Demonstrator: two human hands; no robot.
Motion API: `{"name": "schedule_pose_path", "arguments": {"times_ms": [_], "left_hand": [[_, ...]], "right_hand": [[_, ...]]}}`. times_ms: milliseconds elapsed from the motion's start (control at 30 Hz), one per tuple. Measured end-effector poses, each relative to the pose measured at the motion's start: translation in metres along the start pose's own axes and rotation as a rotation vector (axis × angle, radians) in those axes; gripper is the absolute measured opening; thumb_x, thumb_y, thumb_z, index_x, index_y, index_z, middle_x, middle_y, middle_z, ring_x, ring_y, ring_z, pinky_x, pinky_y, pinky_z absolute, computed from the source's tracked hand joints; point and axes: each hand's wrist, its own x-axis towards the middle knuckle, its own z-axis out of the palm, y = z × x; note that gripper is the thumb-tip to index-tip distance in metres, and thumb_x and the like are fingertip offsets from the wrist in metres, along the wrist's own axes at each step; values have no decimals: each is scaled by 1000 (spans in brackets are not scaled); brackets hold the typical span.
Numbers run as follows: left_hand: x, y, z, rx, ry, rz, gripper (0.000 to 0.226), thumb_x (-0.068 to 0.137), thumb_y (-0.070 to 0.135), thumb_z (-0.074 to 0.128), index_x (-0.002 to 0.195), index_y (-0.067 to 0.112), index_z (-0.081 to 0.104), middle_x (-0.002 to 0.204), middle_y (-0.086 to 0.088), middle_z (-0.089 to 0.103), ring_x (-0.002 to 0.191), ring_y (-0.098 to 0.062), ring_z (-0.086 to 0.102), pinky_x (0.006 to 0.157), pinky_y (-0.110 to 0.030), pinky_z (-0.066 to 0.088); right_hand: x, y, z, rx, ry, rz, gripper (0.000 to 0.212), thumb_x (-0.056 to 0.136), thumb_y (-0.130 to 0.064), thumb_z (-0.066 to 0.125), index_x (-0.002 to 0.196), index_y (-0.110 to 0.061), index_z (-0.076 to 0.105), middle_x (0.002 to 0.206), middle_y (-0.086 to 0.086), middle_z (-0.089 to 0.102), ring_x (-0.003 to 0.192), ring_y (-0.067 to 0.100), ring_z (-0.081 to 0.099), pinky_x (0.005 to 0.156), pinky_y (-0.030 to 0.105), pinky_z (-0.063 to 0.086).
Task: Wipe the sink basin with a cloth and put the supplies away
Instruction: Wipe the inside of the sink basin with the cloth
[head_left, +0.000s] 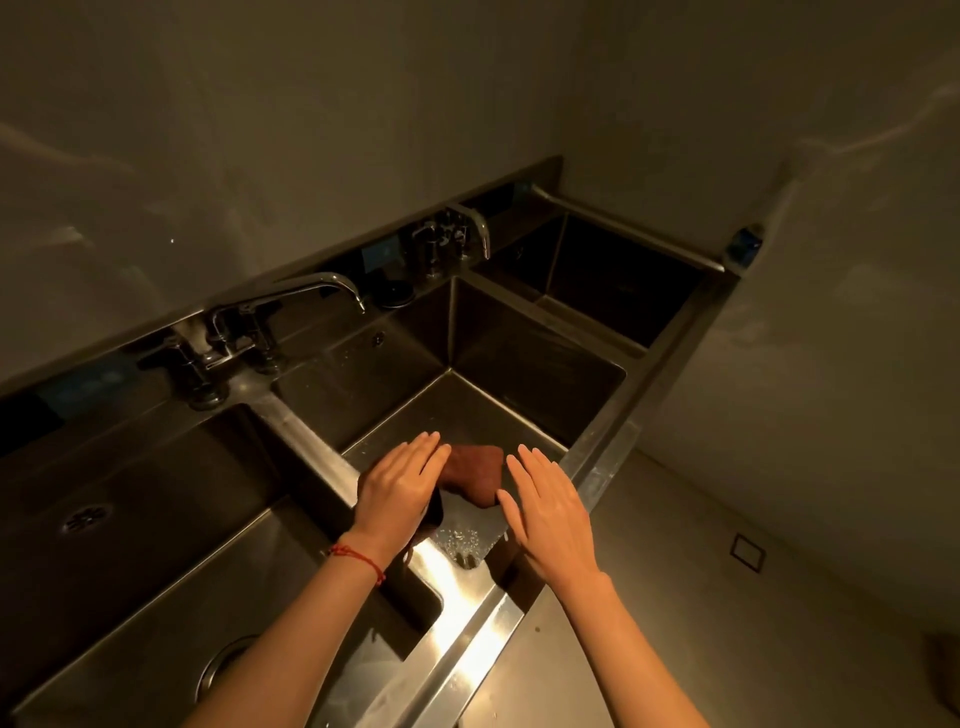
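Dim steel sink (597, 447) — three basins; in the middle one a brown cloth (475, 475) lies near the front. Left hand (397, 486) presses it flat-palmed, right hand (550, 512) hovers, fingers spread (gripping nothing). Wiping's underway — next, sweep across the floor.

Your left hand (397, 488) lies flat on the brown cloth (472, 473) in the middle basin (519, 353), frame centre; your right hand (550, 512), fingers spread, hovers just beside the cloth.
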Motion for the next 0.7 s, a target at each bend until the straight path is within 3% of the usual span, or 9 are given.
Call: {"name": "schedule_pose_path", "arguments": {"times_ms": [200,700], "left_hand": [[16,6,19,35,-38,-59,63,39,-8,92,99,0,74,101,-17,75,92,-29,73,75,-43,59],[56,27,65,96,-116,-216,65,30,-4,94,92,2,76,95,-15,76,85,-26,75,69,-40,60]], "right_hand": [[13,26,13,5,-48,5,43,84,-32,63,119,-8,60,123,14,61,115,30,57,98,42,31],[56,87,37,117,-207,-72,43,93,-32,50,128,-7,52,135,15,51,127,31,44,107,44,22]]}}
